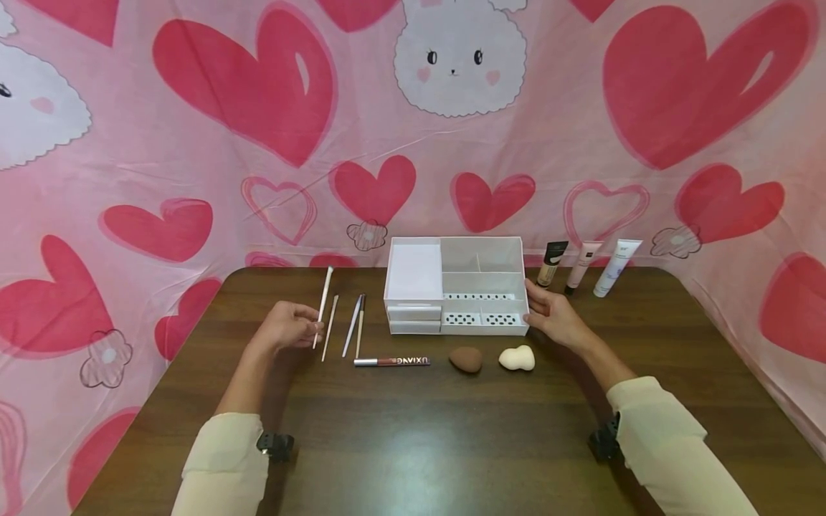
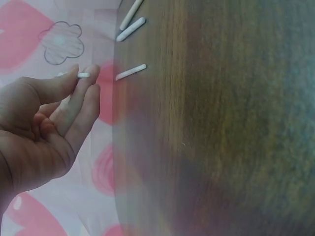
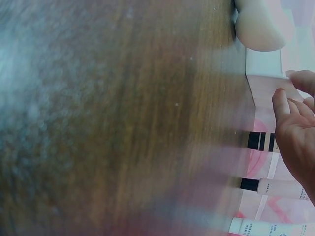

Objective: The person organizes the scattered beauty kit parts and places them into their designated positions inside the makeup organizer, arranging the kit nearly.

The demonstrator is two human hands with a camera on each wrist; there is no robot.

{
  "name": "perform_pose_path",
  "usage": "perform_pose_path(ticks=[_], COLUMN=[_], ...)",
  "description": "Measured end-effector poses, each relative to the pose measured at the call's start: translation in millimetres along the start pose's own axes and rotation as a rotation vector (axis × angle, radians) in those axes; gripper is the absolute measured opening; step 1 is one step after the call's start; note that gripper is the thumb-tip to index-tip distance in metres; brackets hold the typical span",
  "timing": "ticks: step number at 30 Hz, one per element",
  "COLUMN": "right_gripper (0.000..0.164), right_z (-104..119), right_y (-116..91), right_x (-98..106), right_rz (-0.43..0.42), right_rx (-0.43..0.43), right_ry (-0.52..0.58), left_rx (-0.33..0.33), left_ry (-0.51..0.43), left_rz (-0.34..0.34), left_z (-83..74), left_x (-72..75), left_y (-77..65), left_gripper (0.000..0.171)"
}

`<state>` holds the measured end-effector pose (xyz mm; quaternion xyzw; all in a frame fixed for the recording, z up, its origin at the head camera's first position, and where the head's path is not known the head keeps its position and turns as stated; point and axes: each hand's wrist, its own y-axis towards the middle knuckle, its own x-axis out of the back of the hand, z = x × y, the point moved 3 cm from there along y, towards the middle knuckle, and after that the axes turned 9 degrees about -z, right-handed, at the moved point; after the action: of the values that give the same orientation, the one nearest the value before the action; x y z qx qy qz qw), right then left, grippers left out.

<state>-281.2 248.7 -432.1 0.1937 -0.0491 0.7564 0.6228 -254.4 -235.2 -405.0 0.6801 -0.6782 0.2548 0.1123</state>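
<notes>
My left hand [image 1: 289,326] pinches a slim white makeup brush [image 1: 325,297] between thumb and fingers. In the left wrist view, the end of this brush [image 2: 83,75] pokes out past the fingertips. Just right of it lie a thin brush [image 1: 330,328], a white-handled brush [image 1: 351,327] and a brush with a dark upper end [image 1: 360,326]. A white cosmetics organizer [image 1: 414,269] with two small drawers and several compartments stands at the table's back. My right hand [image 1: 560,320] touches its right side wall with fairly straight fingers.
A lip gloss tube [image 1: 391,362], a brown makeup sponge [image 1: 466,360] and a cream makeup sponge [image 1: 517,357] lie before the organizer. Behind my right hand stand a black-capped tube [image 1: 551,263], a pink tube [image 1: 583,266] and a white tube [image 1: 617,267]. A heart-patterned cloth hangs behind the wooden table [image 1: 413,444].
</notes>
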Motion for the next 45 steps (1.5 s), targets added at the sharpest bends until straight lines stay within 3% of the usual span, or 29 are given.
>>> perform_pose_path(ticks=[7, 12, 23, 32, 45], right_gripper=[0.073, 0.073, 0.072, 0.072, 0.073], right_z=[1, 0, 0, 0, 1], right_y=[-1, -1, -1, -1, -1], right_x=[0, 0, 0, 0, 1], right_rz=[0.005, 0.003, -0.001, -0.001, -0.005], right_rx=[-0.001, -0.001, 0.003, 0.008, 0.010], right_ry=[-0.002, -0.013, -0.001, -0.007, -0.008], left_rx=[0.005, 0.030, -0.019, -0.030, -0.111], left_ry=[-0.035, -0.117, -0.199, -0.205, -0.215], left_rz=[0.023, 0.037, 0.065, 0.096, 0.115], left_z=[-5.4, -11.8, -22.6, -41.8, -83.1], left_x=[-3.9, -7.5, -12.0, -19.6, -28.5], left_y=[0.8, 2.6, 5.6, 8.6, 16.6], left_gripper=[0.037, 0.037, 0.041, 0.038, 0.037])
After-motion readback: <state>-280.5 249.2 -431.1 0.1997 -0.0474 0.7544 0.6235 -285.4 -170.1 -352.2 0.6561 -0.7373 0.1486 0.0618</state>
